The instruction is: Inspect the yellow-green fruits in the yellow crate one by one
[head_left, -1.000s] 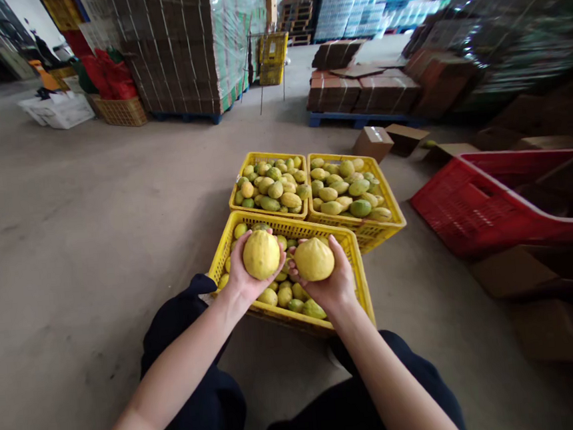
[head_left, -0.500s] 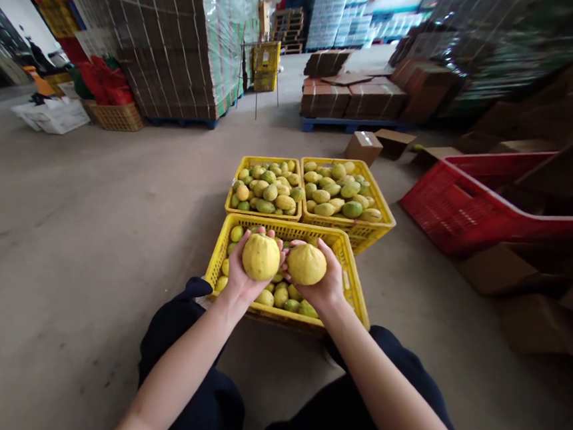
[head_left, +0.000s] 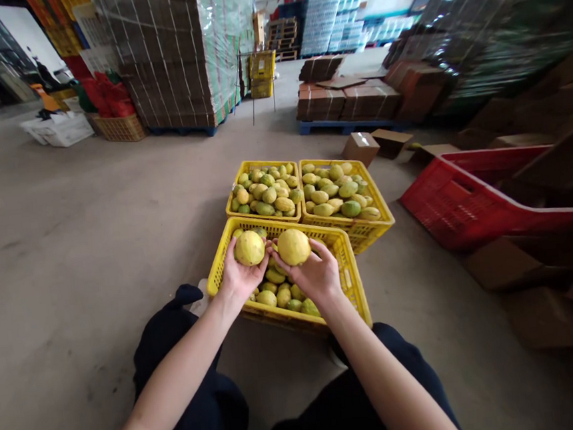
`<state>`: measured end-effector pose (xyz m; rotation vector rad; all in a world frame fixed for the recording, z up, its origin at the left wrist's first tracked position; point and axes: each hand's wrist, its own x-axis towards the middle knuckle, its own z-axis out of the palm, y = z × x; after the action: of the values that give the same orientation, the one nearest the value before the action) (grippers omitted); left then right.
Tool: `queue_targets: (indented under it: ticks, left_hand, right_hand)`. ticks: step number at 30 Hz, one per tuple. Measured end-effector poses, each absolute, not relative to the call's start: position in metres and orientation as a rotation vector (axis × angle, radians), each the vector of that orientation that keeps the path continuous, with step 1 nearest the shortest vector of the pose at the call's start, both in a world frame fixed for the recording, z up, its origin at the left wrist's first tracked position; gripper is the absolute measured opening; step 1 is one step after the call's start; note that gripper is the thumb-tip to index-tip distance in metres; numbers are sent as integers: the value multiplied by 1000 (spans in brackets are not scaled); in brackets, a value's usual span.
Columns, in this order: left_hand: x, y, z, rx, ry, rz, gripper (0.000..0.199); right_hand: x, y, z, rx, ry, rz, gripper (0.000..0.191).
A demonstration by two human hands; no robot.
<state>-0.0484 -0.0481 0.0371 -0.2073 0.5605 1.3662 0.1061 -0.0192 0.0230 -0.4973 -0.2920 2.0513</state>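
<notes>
My left hand is closed round a round yellow fruit, its fingers under and beside it. Another yellow fruit rests in my right hand, with the thumb along its right side. Both hands are close together, fingertips nearly touching, above the near yellow crate. Inside that crate lie several yellow and green fruits, partly hidden by my hands. Behind it stand two more yellow crates, the left one and the right one, both filled with similar fruits.
A red crate with cardboard stands at the right, boxes around it. Small open boxes lie beyond the yellow crates. Farther back are a blue pallet of flat cardboard, a tall wrapped stack and a white basket.
Both hands, each still holding its fruit, have shifted slightly left. The fruit in my right hand is raised and turned a little. The camera view has moved slightly.
</notes>
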Motion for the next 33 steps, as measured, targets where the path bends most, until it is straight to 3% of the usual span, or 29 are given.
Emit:
queue_targets:
  ticks: [6, 9, 15, 18, 24, 33]
  left_hand:
    - [-66, -59, 21, -191, 580, 1279, 61]
    - [-75, -64, 26, -165, 624, 1245, 57]
    - [-87, -69, 42, 27, 687, 1364, 57]
    - [-94, -69, 39, 210, 785, 1450, 52]
    - [-98, -72, 27, 538, 760, 1546, 65]
    - [-78, -69, 31, 561, 740, 1487, 74]
  right_hand:
    - [99, -14, 16, -657, -424, 2075, 29]
    - [95, -13, 11, -749, -454, 2057, 35]
    - [105, -8, 6, -836, -661, 1892, 26]
    - [115, -11, 6, -735, -761, 1879, 31]
    - [119, -19, 3, -676, -791, 1897, 42]
    - [109, -25, 4, -728, -811, 1920, 51]
